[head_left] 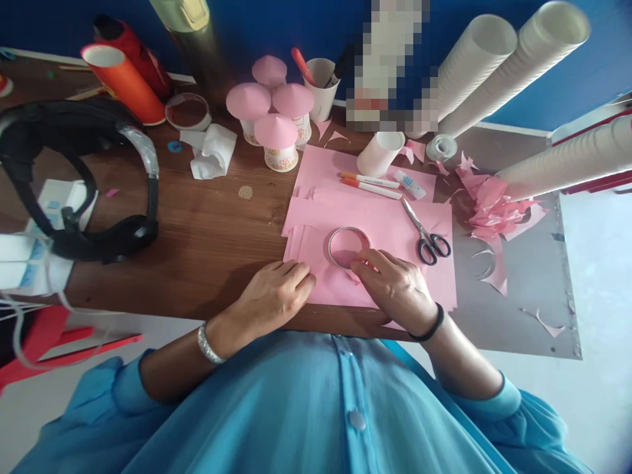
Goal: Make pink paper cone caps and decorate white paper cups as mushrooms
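Observation:
Pink paper sheets (395,263) lie stacked near the table's front edge. My left hand (281,293) rests at their left edge with its fingers curled; anything under them is hidden. A thin round ring (330,248) lies on the paper, and my right hand (395,286) pinches its right side. Black-handled scissors (427,240) lie just beyond my right hand. Two orange-and-white markers (372,189), a small glue tube (411,184) and a white paper cup (380,153) are on the back part of the paper.
Several cups with pink cone tops (275,133) stand at the back. Crumpled pink scraps (498,207) and long stacks of white cups (513,69) are on the right. A black headset (123,240) and an orange tube (126,85) are on the left.

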Tool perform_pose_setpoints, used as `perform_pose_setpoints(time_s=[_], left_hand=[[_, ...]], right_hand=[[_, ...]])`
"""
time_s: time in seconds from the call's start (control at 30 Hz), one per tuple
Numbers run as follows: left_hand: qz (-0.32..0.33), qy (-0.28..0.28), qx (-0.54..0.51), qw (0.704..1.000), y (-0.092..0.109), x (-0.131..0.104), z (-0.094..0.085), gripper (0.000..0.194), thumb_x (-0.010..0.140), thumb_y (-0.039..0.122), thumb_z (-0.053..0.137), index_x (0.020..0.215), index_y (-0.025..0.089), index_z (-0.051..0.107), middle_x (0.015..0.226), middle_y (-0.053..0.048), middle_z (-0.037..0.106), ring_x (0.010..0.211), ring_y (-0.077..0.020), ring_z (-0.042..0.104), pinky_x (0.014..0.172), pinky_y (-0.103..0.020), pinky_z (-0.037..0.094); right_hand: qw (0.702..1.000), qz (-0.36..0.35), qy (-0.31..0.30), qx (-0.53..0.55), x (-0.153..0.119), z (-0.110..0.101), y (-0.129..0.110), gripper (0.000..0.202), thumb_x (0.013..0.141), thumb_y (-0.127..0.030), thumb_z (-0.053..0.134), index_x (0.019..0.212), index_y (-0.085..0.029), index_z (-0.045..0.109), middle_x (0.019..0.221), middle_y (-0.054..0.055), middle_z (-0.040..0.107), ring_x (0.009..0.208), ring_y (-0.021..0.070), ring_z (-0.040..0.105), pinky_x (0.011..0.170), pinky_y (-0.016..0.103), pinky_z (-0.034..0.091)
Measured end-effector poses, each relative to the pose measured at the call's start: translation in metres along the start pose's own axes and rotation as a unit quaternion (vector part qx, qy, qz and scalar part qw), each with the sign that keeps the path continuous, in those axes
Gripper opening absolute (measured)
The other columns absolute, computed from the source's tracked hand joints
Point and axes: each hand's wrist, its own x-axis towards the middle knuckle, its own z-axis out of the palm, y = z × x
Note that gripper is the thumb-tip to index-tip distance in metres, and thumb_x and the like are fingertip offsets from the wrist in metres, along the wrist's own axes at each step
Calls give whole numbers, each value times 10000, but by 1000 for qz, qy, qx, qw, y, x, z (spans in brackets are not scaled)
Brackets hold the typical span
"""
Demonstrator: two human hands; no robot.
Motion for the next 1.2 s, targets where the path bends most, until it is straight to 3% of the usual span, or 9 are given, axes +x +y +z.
perform_pose_setpoints(time_s=[0.4, 0.9, 1.2], left_hand=[[-6, 3, -8, 1000, -1, -2, 1, 129, 859, 53, 621, 838, 180, 604, 822, -19, 650, 697, -183, 623, 632, -347, 485], [-2, 65, -7, 998, -1, -2, -3, 93, 918, 80, 611, 897, 170, 620, 844, -19, 676, 707, -174, 614, 667, -333, 477], [-1, 70, -9, 998, -2, -4, -1, 86, 905, 91, 644, 917, 169, 611, 878, -22, 680, 725, -177, 606, 685, -339, 478]], right_hand=[[999, -26, 44, -5, 3, 2, -1, 215, 973, -42, 540, 900, -173, 693, 965, 40, 753, 750, 122, 616, 598, 264, 377], [999, -11, 29, -21, 0, 1, -1, 235, 966, -26, 518, 858, -168, 671, 879, 39, 710, 746, 133, 596, 558, 283, 337], [999, -8, 37, -4, 0, 1, -1, 178, 977, -59, 546, 925, -143, 694, 932, 64, 731, 781, 156, 645, 577, 288, 392]])
